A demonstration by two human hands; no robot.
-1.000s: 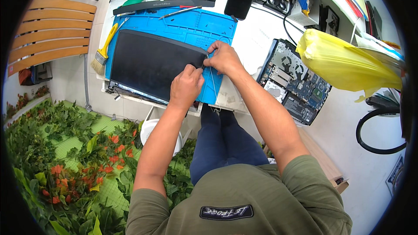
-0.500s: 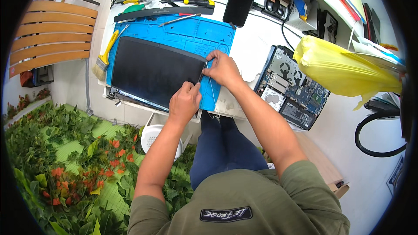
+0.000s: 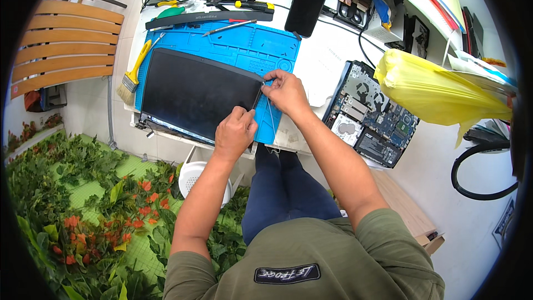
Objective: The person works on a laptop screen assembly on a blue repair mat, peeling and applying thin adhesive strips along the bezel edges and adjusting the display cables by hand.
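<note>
A dark laptop screen panel (image 3: 194,91) lies tilted on a blue silicone repair mat (image 3: 269,39). My right hand (image 3: 286,93) is at the panel's upper right corner, thumb and forefinger pinched together. What sits between those fingertips is too small to make out. A thin pale strand (image 3: 271,112) runs from beneath this hand down over the mat. My left hand (image 3: 236,133) rests at the lower part of the panel's right edge with its fingers curled closed. Its fingertips are partly hidden, so whatever they grip cannot be told.
An opened laptop base (image 3: 369,114) with exposed boards lies on the right, below a yellow plastic bag (image 3: 438,86). A phone (image 3: 305,10), a dark long strip (image 3: 208,18), a thin pen-like tool (image 3: 229,27) and a yellow-handled brush (image 3: 133,75) surround the mat.
My right thumb and forefinger have drawn closer together at the panel's corner. My left hand stays by the right edge, nearly unmoved.
</note>
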